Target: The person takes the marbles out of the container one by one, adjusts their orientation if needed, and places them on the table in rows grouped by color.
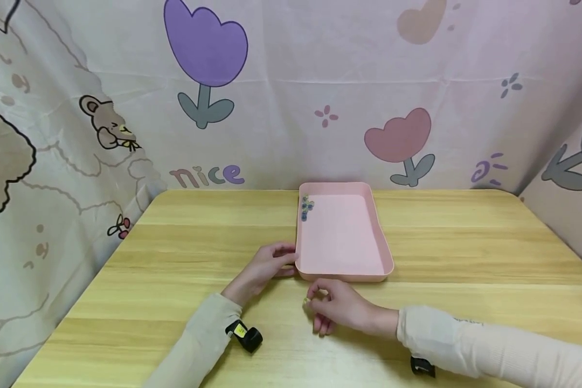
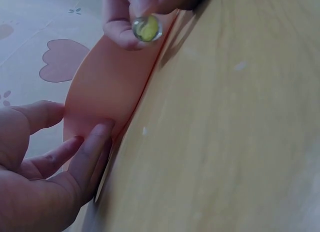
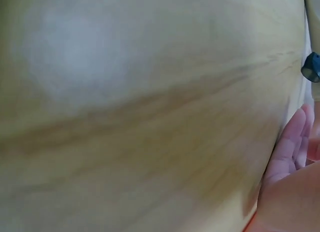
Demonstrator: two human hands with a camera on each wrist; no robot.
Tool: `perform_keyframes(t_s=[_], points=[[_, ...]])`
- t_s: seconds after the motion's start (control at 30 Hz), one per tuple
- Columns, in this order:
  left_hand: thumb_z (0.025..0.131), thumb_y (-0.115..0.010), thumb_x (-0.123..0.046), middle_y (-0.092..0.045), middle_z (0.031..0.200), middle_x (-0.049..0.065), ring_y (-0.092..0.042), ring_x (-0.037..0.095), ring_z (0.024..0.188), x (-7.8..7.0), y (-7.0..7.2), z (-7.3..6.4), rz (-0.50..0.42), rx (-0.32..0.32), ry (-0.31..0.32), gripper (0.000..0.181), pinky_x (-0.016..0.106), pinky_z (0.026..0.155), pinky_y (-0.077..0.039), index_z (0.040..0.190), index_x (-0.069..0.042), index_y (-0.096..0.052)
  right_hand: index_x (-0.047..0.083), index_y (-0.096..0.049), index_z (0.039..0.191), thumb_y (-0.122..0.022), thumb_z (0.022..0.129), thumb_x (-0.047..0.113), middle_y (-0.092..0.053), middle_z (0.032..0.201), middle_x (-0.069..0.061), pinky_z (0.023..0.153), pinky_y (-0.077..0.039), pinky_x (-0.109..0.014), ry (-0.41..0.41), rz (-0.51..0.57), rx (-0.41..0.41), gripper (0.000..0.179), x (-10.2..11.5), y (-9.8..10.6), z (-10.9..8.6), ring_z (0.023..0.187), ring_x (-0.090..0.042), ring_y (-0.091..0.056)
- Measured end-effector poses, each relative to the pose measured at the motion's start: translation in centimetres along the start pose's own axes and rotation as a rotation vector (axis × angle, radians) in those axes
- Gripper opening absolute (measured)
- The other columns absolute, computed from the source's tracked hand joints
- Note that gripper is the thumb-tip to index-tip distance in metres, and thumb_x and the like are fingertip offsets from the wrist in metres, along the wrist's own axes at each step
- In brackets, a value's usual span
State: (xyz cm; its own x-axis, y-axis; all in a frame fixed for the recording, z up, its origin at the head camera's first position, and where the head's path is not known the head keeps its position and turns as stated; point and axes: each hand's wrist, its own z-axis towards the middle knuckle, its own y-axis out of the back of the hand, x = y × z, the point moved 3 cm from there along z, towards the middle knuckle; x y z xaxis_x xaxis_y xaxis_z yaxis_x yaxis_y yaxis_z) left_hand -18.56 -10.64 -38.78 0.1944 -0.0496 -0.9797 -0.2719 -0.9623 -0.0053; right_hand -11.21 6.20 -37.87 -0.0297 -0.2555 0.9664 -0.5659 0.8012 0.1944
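Observation:
A shallow pink tray lies on the table, with several blue and yellowish marbles gathered by its left wall near the far corner. My left hand is at the tray's near left corner; in the left wrist view its extended fingers touch the outer wall. Just in front of the tray's near edge, my right hand pinches a clear glass marble with a yellow core between thumb and forefinger. Only part of the right hand shows in its own wrist view, where the marble is hidden.
The light wood table extends to both sides of the tray. A patterned cloth hangs right behind the table's far edge and along the sides. Black wrist cameras are strapped over both sleeves.

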Motion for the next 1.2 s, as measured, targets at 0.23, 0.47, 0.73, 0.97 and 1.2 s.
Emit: perform_keyframes(t_s=[0.23, 0.47, 0.73, 0.97, 1.2], points=[[0.095, -0.059, -0.003, -0.059, 0.117, 0.02, -0.061, 0.021, 0.096, 0.0, -0.1, 0.0, 0.002, -0.008, 0.011, 0.03, 0.035, 0.085, -0.057, 0.122, 0.01, -0.056, -0.002, -0.055, 0.1, -0.059, 0.094, 0.007, -0.065, 0.061, -0.015, 0.047, -0.058, -0.034, -0.028, 0.041, -0.015, 0.013, -0.3, -0.1, 0.1, 0.049, -0.021, -0.063], [0.095, -0.059, -0.003, -0.059, 0.118, 0.02, -0.061, 0.022, 0.098, 0.0, -0.1, -0.1, -0.005, -0.006, 0.019, 0.033, 0.035, 0.085, -0.057, 0.125, 0.01, -0.055, -0.002, -0.055, 0.1, -0.06, 0.094, 0.009, -0.064, 0.061, -0.011, 0.047, -0.058, -0.032, -0.041, 0.042, -0.065, 0.013, -0.5, -0.3, 0.0, 0.05, -0.02, -0.063], [0.095, -0.059, -0.002, -0.058, 0.119, 0.021, -0.061, 0.024, 0.099, 0.0, -0.1, -0.1, -0.009, -0.005, 0.018, 0.033, 0.035, 0.086, -0.057, 0.125, 0.011, -0.054, -0.002, -0.055, 0.096, -0.061, 0.092, 0.005, -0.064, 0.061, -0.01, 0.049, -0.059, -0.034, 0.004, 0.01, -0.069, 0.01, -0.5, -0.4, -0.2, 0.05, -0.021, -0.063], [0.095, -0.058, -0.003, -0.056, 0.12, 0.022, -0.06, 0.024, 0.1, 0.2, -0.2, -0.1, -0.008, -0.008, 0.014, 0.034, 0.035, 0.087, -0.056, 0.125, 0.012, -0.053, 0.0, -0.056, 0.097, -0.062, 0.091, 0.007, -0.063, 0.062, -0.007, 0.049, -0.058, -0.031, 0.069, -0.063, -0.1, 0.011, -0.3, -0.5, -0.6, 0.054, -0.019, -0.063], [0.095, -0.058, -0.003, -0.056, 0.121, 0.022, -0.06, 0.023, 0.099, 0.0, -0.1, 0.1, -0.007, -0.008, 0.004, 0.033, 0.035, 0.087, -0.056, 0.125, 0.012, -0.053, 0.002, -0.059, 0.092, -0.063, 0.088, 0.006, -0.062, 0.062, 0.002, 0.056, -0.052, -0.021, 0.156, -0.248, -0.154, 0.006, 0.3, -0.2, -0.9, 0.059, -0.011, -0.063]])
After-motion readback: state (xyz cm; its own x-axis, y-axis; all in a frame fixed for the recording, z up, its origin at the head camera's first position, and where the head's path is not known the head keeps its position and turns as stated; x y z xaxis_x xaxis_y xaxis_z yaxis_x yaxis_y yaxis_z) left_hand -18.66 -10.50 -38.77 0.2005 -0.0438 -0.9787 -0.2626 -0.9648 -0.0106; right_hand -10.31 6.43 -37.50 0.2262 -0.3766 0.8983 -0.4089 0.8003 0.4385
